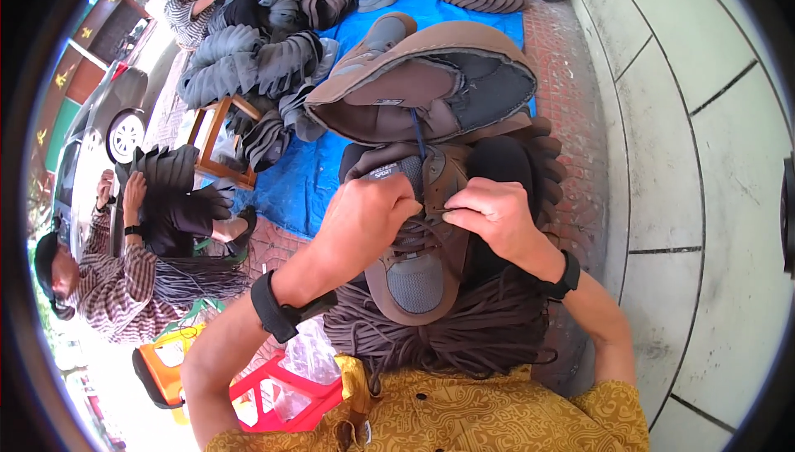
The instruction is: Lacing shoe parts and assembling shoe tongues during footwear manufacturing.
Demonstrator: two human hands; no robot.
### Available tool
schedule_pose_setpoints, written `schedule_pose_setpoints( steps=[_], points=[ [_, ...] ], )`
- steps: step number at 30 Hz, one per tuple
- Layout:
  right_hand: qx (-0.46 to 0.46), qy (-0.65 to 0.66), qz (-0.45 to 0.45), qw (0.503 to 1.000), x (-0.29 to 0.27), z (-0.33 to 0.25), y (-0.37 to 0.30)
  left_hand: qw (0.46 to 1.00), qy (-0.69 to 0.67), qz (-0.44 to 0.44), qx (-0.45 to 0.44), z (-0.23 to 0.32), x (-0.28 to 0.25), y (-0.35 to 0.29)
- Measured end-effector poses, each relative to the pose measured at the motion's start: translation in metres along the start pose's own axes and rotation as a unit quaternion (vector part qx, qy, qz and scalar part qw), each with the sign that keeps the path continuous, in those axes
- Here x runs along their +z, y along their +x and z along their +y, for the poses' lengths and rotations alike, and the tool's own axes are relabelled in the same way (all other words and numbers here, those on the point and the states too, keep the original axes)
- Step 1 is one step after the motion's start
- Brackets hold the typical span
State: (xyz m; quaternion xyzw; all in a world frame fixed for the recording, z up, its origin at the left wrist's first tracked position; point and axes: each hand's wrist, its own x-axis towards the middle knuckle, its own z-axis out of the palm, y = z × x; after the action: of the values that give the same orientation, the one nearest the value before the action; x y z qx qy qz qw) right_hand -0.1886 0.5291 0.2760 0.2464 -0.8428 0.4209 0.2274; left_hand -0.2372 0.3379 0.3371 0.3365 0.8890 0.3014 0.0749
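Note:
A brown shoe upper with a grey mesh toe [416, 283] lies over my lap, toe toward me. Dark brown shoelace [414, 241] crosses its front through the eyelets. My left hand [364, 213] is closed in a pinch at the left side of the lacing, its fingertips on the lace. From the right, my right hand [499, 213] pinches a lace end between thumb and forefinger, just beside the eyelets. Beyond both hands, the wide open edge of a brown upper [489, 48] faces up, its dark lining showing. A thick bundle of brown laces [431, 332] rests against my waist.
Rows of nested shoe uppers [248, 63] lie on a blue tarp [290, 191] ahead. At left a seated person [124, 278] handles stacked uppers; another sits farther back. A wooden stool [217, 141], a red plastic stool [290, 390] and a tiled wall [671, 204] stand around me.

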Motion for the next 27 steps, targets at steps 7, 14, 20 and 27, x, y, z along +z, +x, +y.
schedule_pose_setpoints(
  steps=[7, 14, 20, 27],
  points=[
    [-0.009, -0.106, 0.031, 0.994, 0.007, -0.003, 0.000, 0.995, -0.078, -0.024, -0.050, 0.000, 0.012, 0.006],
    [-0.065, -0.186, -0.038, 0.980, 0.004, -0.005, 0.004, 0.996, -0.068, -0.035, -0.046, 0.000, 0.014, 0.007],
    [-0.004, -0.165, -0.082, 0.983, -0.002, -0.006, 0.011, 0.997, -0.068, -0.018, -0.033, -0.002, 0.015, 0.005],
    [-0.009, -0.194, -0.072, 0.978, 0.000, -0.008, 0.013, 0.997, -0.071, -0.010, -0.012, -0.004, 0.016, 0.004]
  ],
)
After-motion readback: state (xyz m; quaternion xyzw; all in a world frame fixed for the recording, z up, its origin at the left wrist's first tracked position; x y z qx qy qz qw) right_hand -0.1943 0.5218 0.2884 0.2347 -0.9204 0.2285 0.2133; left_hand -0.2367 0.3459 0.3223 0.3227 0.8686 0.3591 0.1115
